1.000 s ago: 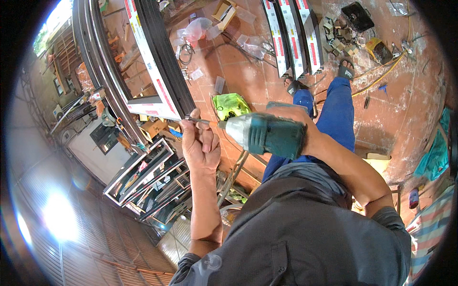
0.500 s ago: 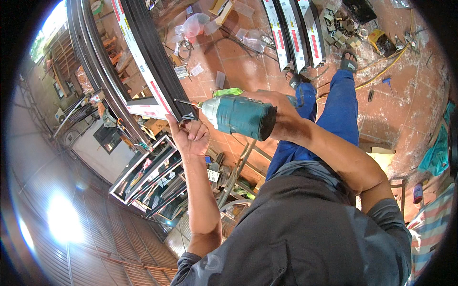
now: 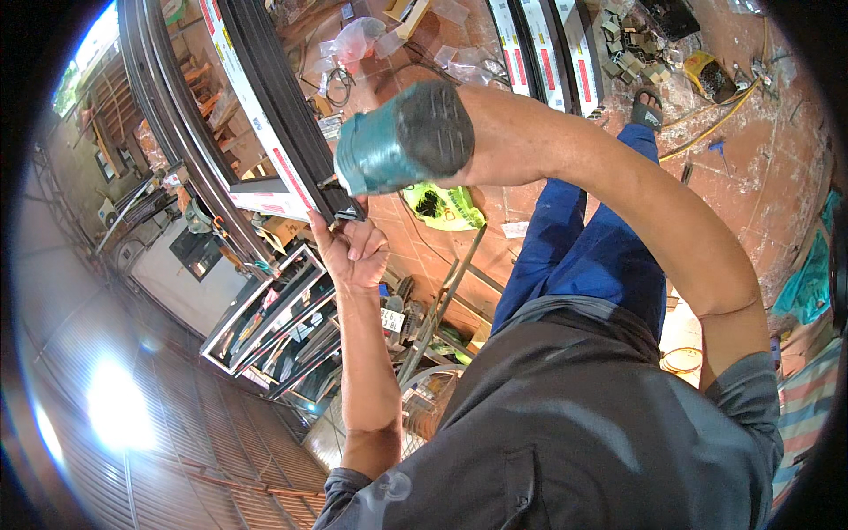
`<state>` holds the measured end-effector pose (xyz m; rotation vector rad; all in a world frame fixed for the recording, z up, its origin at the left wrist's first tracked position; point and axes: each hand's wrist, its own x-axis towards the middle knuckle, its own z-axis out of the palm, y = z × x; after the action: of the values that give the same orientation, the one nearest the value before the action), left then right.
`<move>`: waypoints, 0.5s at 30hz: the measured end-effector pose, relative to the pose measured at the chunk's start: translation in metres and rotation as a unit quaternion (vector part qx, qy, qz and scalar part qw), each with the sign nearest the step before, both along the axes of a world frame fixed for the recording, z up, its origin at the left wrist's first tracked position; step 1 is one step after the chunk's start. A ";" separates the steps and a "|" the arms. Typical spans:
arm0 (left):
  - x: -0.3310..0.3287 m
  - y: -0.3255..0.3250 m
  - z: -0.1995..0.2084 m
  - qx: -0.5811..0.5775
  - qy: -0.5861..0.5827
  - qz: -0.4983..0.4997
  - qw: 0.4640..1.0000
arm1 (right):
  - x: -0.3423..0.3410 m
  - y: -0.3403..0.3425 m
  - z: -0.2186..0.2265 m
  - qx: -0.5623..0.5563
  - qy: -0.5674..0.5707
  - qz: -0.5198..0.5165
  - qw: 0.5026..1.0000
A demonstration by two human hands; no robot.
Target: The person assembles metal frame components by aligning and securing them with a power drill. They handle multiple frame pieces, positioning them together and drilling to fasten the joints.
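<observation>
My right hand point(image 3: 481, 132) grips a teal cordless drill point(image 3: 375, 146) with a dark rear end; its handle is hidden beneath the drill body and hand. The drill's nose points at the lower corner of a black metal frame point(image 3: 281, 110), which has white and red protective film along one side. How the bit meets the frame is mostly hidden. At that same corner my left hand point(image 3: 355, 253) has its fingers curled and thumb raised, pinching a small black piece point(image 3: 352, 212) against the frame's end.
Film-covered profiles point(image 3: 539, 53) lie at the upper right, near a pile of small metal blocks point(image 3: 623, 49) and a yellow cable point(image 3: 720, 122). A yellow-green bag point(image 3: 446, 208) is on the tiled floor below the drill. Glazed frames point(image 3: 269, 322) stand at lower left.
My right hand has lifted the drill, swinging its rear end up and its nose left to the frame's corner. The right elbow has moved outward. My left hand stays at the corner.
</observation>
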<state>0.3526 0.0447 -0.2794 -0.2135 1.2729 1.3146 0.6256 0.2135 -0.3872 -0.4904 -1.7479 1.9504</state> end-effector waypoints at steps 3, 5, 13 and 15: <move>0.000 0.000 0.001 -0.015 -0.001 0.013 1.000 | 0.004 -0.019 -0.006 0.139 0.025 -0.059 0.988; 0.005 0.001 0.002 0.013 -0.034 -0.016 0.999 | 0.000 -0.042 -0.012 0.028 0.072 -0.066 0.995; 0.011 0.006 0.004 -0.004 -0.003 -0.012 1.000 | -0.004 -0.051 -0.011 -0.063 0.078 -0.046 0.994; -0.001 -0.006 -0.003 0.028 -0.028 -0.031 0.999 | -0.008 -0.053 -0.016 -0.057 0.088 -0.056 0.993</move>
<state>0.3519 0.0388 -0.2823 -0.1689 1.1845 1.2800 0.6179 0.1603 -0.4028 -0.4315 -1.4755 1.9589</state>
